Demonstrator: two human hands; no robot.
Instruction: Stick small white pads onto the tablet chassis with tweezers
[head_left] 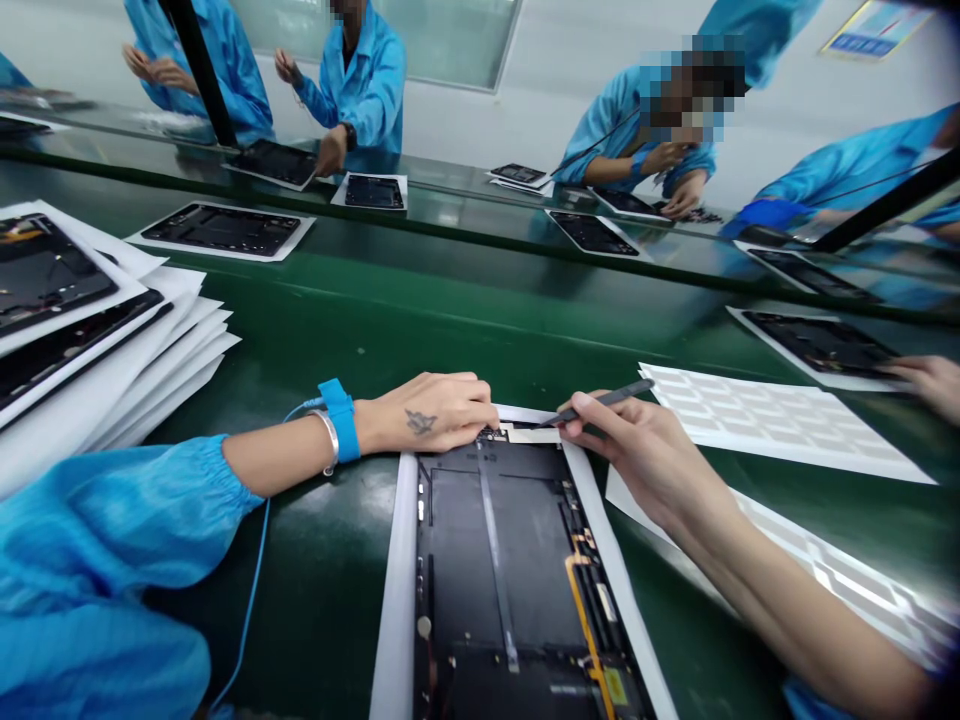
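Observation:
An opened tablet [510,570] with black internals and an orange flex cable lies on a white sheet in front of me. My left hand [427,412], wearing a blue wrist strap, rests curled at the tablet's top left corner, fingertips pressed on the edge. My right hand [645,450] is closed around dark tweezers [600,400], whose tip points at a small white strip [534,435] along the tablet's top edge.
A stack of tablets on white sheets [90,330] lies at the left. White sticker sheets [757,415] lie at the right. More tablets [225,230] rest on the green belt [420,310]. Several people in blue coats work opposite; another person's hand [930,380] shows at the right.

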